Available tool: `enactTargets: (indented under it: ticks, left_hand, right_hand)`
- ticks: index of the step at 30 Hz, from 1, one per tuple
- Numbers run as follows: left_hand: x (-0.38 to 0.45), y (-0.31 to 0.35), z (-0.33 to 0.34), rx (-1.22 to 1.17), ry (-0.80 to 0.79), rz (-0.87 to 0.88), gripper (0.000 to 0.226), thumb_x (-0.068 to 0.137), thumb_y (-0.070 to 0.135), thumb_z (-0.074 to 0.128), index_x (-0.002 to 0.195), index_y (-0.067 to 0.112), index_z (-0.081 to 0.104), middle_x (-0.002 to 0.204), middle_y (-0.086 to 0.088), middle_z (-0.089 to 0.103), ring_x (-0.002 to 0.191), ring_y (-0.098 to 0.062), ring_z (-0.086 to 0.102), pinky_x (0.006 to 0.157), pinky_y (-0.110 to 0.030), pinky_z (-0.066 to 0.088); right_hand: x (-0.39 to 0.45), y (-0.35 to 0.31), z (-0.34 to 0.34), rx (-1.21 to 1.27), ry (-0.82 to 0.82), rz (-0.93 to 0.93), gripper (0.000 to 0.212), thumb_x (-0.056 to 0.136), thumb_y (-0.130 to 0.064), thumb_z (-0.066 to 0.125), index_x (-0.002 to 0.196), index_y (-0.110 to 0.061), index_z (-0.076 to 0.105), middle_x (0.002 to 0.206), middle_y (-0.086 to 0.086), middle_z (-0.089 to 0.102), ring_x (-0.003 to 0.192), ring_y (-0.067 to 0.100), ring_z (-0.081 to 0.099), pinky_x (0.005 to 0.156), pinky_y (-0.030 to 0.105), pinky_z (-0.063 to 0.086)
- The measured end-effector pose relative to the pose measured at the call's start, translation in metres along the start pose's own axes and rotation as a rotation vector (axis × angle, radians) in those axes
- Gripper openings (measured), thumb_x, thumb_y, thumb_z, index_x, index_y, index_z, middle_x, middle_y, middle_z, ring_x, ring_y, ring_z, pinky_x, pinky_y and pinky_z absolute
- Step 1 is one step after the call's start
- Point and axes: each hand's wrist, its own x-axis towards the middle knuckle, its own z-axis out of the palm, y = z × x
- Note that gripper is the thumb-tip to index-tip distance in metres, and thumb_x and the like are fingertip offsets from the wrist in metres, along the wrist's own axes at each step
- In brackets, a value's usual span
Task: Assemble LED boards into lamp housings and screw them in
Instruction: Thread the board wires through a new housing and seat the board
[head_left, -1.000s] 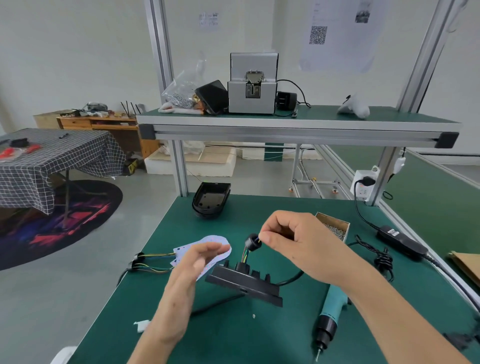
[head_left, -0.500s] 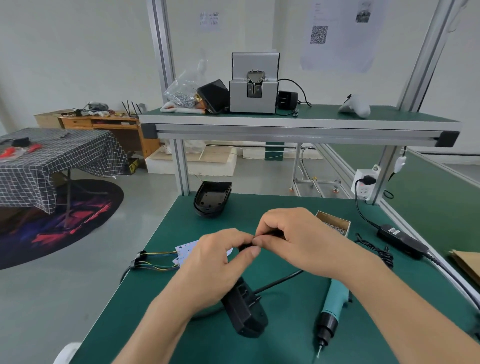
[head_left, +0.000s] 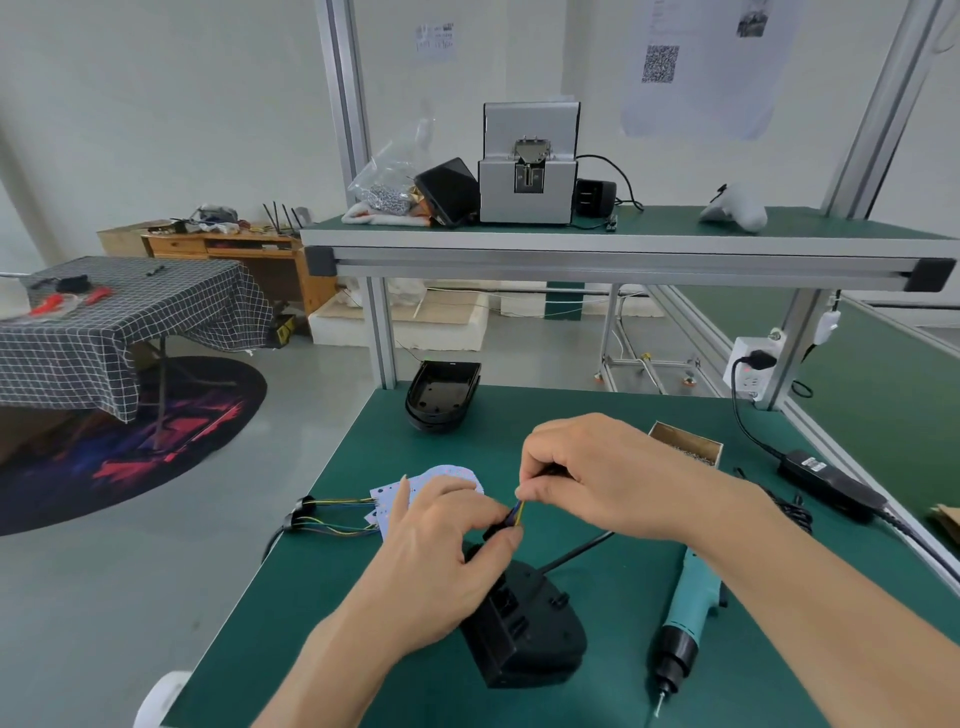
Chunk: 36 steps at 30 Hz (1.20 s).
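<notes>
Both hands (head_left: 519, 525) mid-bench, edges well apart.

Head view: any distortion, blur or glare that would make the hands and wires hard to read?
Head view: wide-angle bending bows the shelf rail and posts; lighting is soft and even, with faint shadows and no glare on the green mat; the left hand and right hand are slightly soft, yet the coloured wires pinched between them remain readable.

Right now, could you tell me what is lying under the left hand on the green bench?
The white LED boards show past the left hand, with thin coloured wires running left from them. The hand covers their near edge, so how far they extend cannot be seen.
</notes>
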Motion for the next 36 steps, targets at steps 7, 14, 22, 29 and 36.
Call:
enactTargets:
  ticks: [7,14,22,29,36]
  left_hand:
    - [-0.008,-0.003,0.003,0.03,-0.03,-0.056,0.028,0.1,0.043,0.059,0.073,0.044,0.052,0.103,0.036,0.061,0.128,0.002,0.038,0.122,-0.056,0.012]
    - [-0.013,-0.009,0.007,0.106,0.004,-0.072,0.022,0.098,0.05,0.057,0.09,0.038,0.072,0.126,0.038,0.058,0.135,0.0,0.032,0.121,-0.053,0.014]
    - [-0.022,-0.018,0.015,0.083,0.051,-0.058,0.039,0.089,0.063,0.041,0.092,0.042,0.073,0.135,0.038,0.052,0.14,-0.003,0.029,0.12,-0.043,0.015]
    - [-0.028,-0.019,0.017,0.032,0.067,-0.086,0.049,0.086,0.068,0.038,0.103,0.045,0.077,0.136,0.038,0.052,0.142,0.003,0.023,0.121,-0.042,0.015]
    - [-0.034,-0.015,0.016,-0.055,0.062,-0.091,0.034,0.092,0.059,0.049,0.093,0.038,0.075,0.124,0.04,0.061,0.144,0.008,0.023,0.124,-0.047,0.016]
  right_hand:
    - [0.005,0.003,-0.001,-0.019,0.001,-0.005,0.017,0.1,-0.038,0.065,0.085,-0.031,0.062,0.082,-0.018,0.058,0.084,0.0,0.054,0.072,0.021,0.041]
    - [0.01,0.0,-0.003,-0.028,-0.005,-0.017,0.018,0.1,-0.037,0.065,0.084,-0.03,0.061,0.081,-0.017,0.057,0.083,0.002,0.054,0.071,0.02,0.039]
    - [0.012,-0.007,-0.004,-0.023,-0.034,-0.038,0.018,0.101,-0.036,0.064,0.087,-0.025,0.063,0.08,-0.016,0.055,0.079,0.002,0.052,0.075,0.029,0.044]
    - [0.015,-0.01,-0.003,-0.013,-0.041,-0.057,0.021,0.101,-0.035,0.065,0.082,-0.032,0.057,0.079,-0.016,0.055,0.079,0.002,0.052,0.075,0.031,0.045]
    - [0.014,-0.005,0.001,0.045,-0.006,-0.074,0.019,0.1,-0.032,0.068,0.082,-0.026,0.062,0.078,-0.017,0.056,0.079,0.005,0.055,0.072,0.026,0.044]
